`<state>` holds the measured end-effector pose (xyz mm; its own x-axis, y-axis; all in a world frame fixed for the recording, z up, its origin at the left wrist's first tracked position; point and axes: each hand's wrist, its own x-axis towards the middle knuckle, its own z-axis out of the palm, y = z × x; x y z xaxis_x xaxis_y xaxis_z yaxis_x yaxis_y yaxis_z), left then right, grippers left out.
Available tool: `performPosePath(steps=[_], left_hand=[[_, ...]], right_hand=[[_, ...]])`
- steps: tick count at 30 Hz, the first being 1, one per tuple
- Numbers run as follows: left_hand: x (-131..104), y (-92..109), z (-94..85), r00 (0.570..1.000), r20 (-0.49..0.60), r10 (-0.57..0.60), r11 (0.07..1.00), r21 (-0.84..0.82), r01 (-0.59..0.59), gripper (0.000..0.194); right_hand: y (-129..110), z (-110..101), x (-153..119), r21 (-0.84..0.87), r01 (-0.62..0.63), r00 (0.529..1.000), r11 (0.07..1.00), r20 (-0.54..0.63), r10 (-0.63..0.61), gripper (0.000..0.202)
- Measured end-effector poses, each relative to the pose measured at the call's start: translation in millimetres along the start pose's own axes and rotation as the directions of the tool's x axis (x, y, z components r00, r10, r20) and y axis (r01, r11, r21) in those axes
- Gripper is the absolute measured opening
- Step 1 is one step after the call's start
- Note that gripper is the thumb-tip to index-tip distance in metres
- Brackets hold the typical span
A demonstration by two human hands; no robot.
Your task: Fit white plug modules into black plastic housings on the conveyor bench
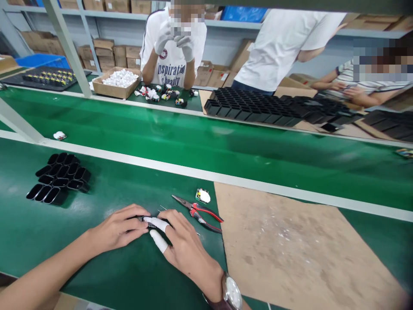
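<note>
My left hand point(124, 226) is closed around a small black case point(147, 221), gripping it by its sides between thumb and fingers just above the green tabletop. White finger covers sit on the thumb and index finger of my right hand point(180, 241). That index fingertip presses on the case, which has something pale and metallic at its opening, and the thumb tip rests by its near edge. Much of the case is hidden by my fingers. Right of my hands lie long-nose pliers point(196, 211) with red and black handles. Beyond the pliers is a small circuit board point(203, 196) with a white top.
Several empty black cases point(61, 176) stand grouped at the left. A worn cardboard sheet point(290, 245) covers the bench at right. Past a white rail point(180, 170) runs a green conveyor belt point(167, 133) carrying a white-topped board point(60, 135). Co-workers occupy the far side.
</note>
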<state>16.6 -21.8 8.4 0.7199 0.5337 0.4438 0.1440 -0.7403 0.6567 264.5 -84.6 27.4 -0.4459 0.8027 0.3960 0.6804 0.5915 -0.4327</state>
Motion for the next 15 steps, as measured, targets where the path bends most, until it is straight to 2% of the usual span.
performPosePath(steps=[3, 4, 5, 6, 7, 9, 10, 12, 15], left_hand=[[-2, -1, 5.4, 0.997, -0.017, -0.074, 0.995, -0.064, 0.073, 0.015], [-1, -2, 6.5, 0.986, -0.063, -0.155, 0.982, -0.122, 0.146, 0.013], [0, -3, 6.6, 0.955, -0.118, -0.272, 0.946, -0.213, 0.243, 0.011], [2, -5, 5.5, 0.896, -0.167, -0.412, 0.877, -0.339, 0.340, 0.013], [4, -7, 3.2, 0.811, -0.194, -0.552, 0.772, -0.485, 0.410, 0.018], [11, -10, -3.7, 0.632, -0.175, -0.755, 0.520, -0.746, 0.415, 0.030], [13, -11, -7.6, 0.570, -0.154, -0.807, 0.421, -0.827, 0.372, 0.034], [17, -13, -14.2, 0.508, -0.146, -0.849, 0.331, -0.896, 0.295, 0.038], [18, -16, -18.9, 0.495, -0.172, -0.852, 0.350, -0.889, 0.295, 0.039]], right_hand=[[3, 3, -1, 0.024, -0.004, 0.999, 1.000, -0.052, 0.005, 0.023], [5, 4, -2, 0.023, 0.007, 0.995, 1.000, -0.095, -0.005, 0.024], [6, 6, -2, 0.016, 0.024, 0.989, 1.000, -0.143, -0.021, 0.026], [7, 8, -3, 0.001, 0.045, 0.981, 0.999, -0.188, -0.044, 0.027], [7, 11, -4, -0.022, 0.069, 0.973, 0.997, -0.219, -0.072, 0.027], [7, 16, -5, -0.076, 0.117, 0.966, 0.990, -0.224, -0.132, 0.026], [6, 19, -6, -0.101, 0.145, 0.964, 0.984, -0.211, -0.163, 0.024], [5, 24, -7, -0.130, 0.189, 0.961, 0.973, -0.181, -0.211, 0.023], [2, 30, -9, -0.139, 0.223, 0.960, 0.965, -0.143, -0.242, 0.027]])
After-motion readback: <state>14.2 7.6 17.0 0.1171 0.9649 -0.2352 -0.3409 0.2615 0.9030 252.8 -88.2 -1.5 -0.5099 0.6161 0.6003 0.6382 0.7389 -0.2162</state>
